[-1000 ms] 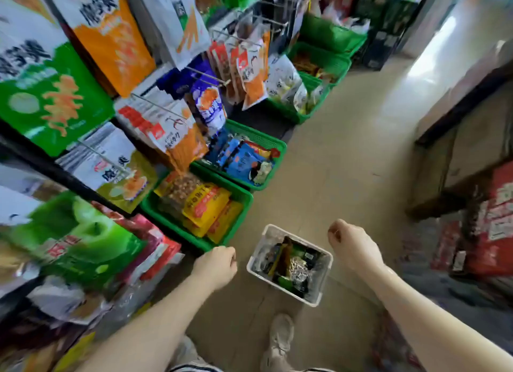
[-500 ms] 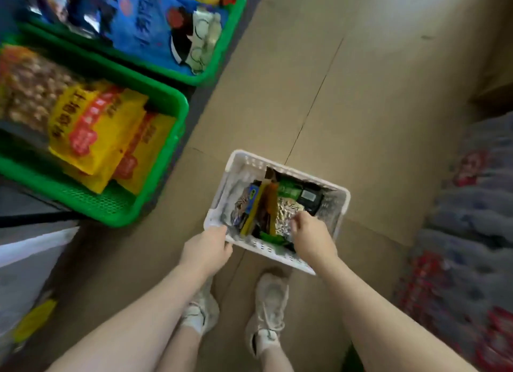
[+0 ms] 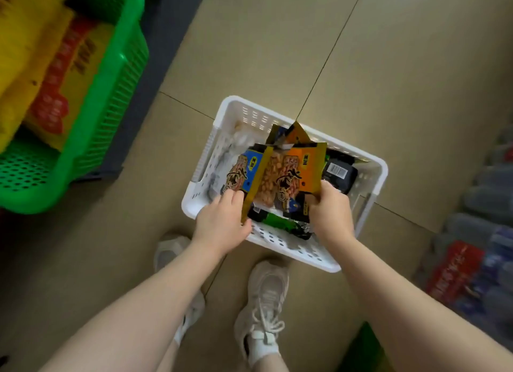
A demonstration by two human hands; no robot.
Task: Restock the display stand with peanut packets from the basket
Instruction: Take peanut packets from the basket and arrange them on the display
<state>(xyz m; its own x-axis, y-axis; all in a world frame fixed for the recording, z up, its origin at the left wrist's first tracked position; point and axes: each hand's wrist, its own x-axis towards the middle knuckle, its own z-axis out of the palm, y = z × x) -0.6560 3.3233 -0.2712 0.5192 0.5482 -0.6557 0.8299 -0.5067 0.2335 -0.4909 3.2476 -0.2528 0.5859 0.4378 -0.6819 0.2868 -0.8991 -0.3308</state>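
Observation:
A white perforated basket [image 3: 311, 253] sits on the floor in front of my feet. Inside it are peanut packets and other snack bags. My right hand [image 3: 331, 210] grips the lower corner of an orange peanut packet [image 3: 302, 172], lifted above the basket. My left hand [image 3: 222, 223] pinches the bottom edge of a blue peanut packet [image 3: 244, 172] beside it. A dark packet [image 3: 340, 174] and a green one [image 3: 280, 223] lie underneath in the basket.
A green plastic crate [image 3: 111, 94] with yellow and red snack bags stands on the floor at the left. Shrink-wrapped bottle packs [image 3: 472, 260] lie at the right. My two shoes [image 3: 263, 302] are just below the basket on the tiled floor.
I have bent lower over the basket. Both hands went from the basket's rim and contents to gripping peanut packets, which are now raised out of the pile.

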